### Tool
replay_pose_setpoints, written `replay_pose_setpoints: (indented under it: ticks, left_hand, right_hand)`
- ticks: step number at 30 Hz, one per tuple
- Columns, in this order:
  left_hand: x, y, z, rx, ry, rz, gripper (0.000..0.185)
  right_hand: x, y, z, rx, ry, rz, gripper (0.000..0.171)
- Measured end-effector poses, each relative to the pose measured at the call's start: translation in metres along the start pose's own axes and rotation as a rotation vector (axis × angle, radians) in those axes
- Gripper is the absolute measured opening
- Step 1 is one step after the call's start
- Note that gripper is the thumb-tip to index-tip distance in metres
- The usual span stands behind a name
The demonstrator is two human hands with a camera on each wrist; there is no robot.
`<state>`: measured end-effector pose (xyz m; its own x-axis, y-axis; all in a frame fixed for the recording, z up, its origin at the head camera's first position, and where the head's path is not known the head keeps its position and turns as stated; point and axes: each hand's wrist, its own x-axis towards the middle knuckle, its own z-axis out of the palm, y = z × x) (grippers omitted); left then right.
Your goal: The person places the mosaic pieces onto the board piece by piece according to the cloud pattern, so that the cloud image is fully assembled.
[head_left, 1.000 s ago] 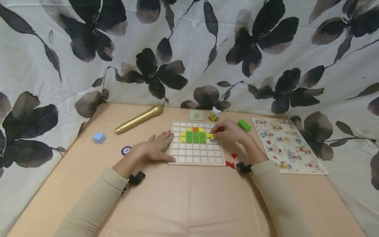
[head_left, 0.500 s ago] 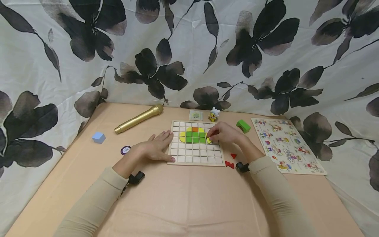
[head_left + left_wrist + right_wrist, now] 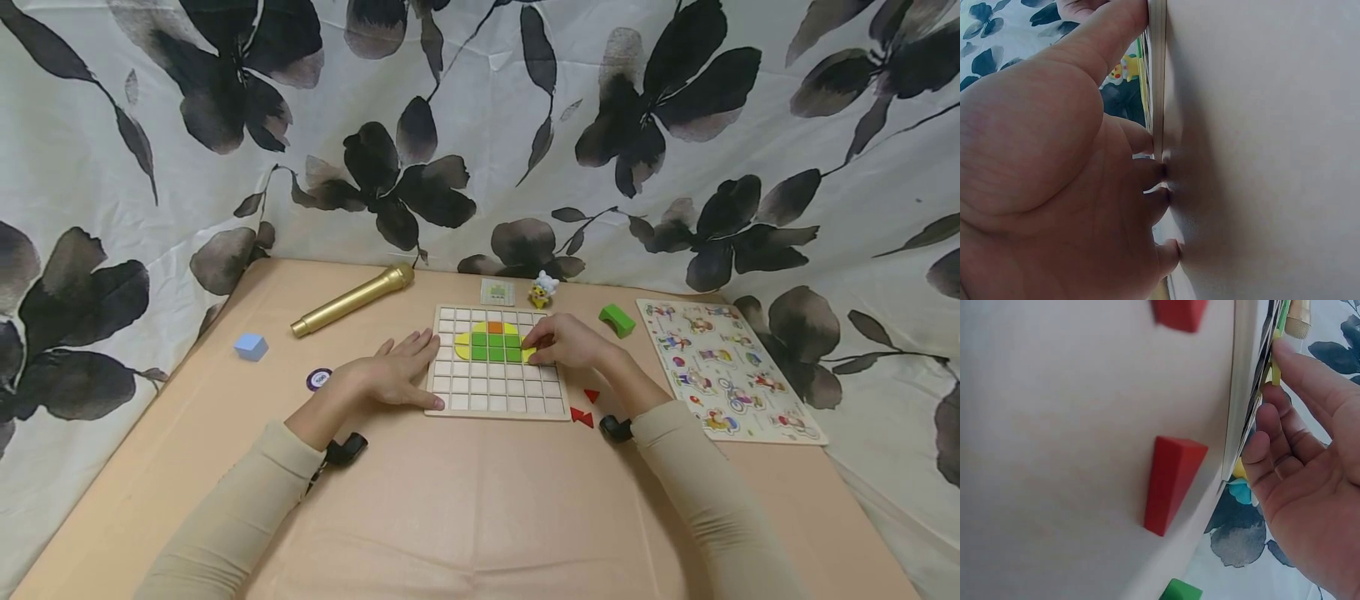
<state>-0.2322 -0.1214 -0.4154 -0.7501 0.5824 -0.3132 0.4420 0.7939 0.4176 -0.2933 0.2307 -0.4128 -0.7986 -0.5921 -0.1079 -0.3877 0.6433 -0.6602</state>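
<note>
A pale gridded board lies flat on the table, holding green squares, an orange square and yellow pieces. My left hand rests at the board's left side, fingers spread, the thumb reaching its lower left corner. On the right of the green squares, my right hand pinches a small yellow piece between thumb and index finger, right at the board's surface. The other fingers are bent beneath in the right wrist view. From the head, that piece is mostly hidden by the fingertips.
Three red triangles lie by the board's lower right corner. Behind it are a small card and a yellow figurine. Around stand a green block, a picture board, a gold microphone, a blue block and a round chip.
My right hand has moved slightly left with the yellow piece, up to the right side of the green squares, and has held about there for the last half second. My left hand has stayed put.
</note>
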Motion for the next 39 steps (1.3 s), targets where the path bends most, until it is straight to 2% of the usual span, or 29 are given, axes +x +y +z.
replay_pose_setpoints:
  ticks: [7,14,17,21,25,27,32,39]
  left_hand:
    - [-0.002,0.005,-0.004,0.044,-0.008,-0.023,0.114]
    - [0.000,0.003,-0.001,0.032,0.000,-0.022,0.116]
    - [0.001,0.000,-0.001,0.009,0.000,-0.014,0.119]
    - [0.003,-0.005,0.003,-0.018,0.007,-0.009,0.123]
    - [0.009,-0.015,0.010,-0.013,0.020,-0.013,0.125]
    - [0.010,-0.017,0.012,-0.013,0.021,-0.013,0.125]
    - [0.009,-0.014,0.011,-0.006,0.015,-0.021,0.124]
    - [0.000,-0.001,0.001,-0.014,0.003,-0.003,0.122]
  right_hand:
    - [-0.010,0.000,-0.005,-0.042,0.055,-0.024,0.027]
    - [-0.046,0.006,-0.024,-0.053,0.135,0.005,0.034]
    - [-0.066,0.013,-0.030,-0.050,0.117,0.036,0.036]
    - [-0.087,0.021,-0.034,-0.017,0.028,0.077,0.032]
    - [-0.096,0.031,-0.031,0.006,-0.084,0.068,0.028]
    - [-0.098,0.035,-0.028,0.013,-0.114,0.068,0.028]
    - [-0.098,0.039,-0.024,0.013,-0.104,0.086,0.026]
    - [-0.097,0.039,-0.020,0.024,-0.079,0.056,0.024]
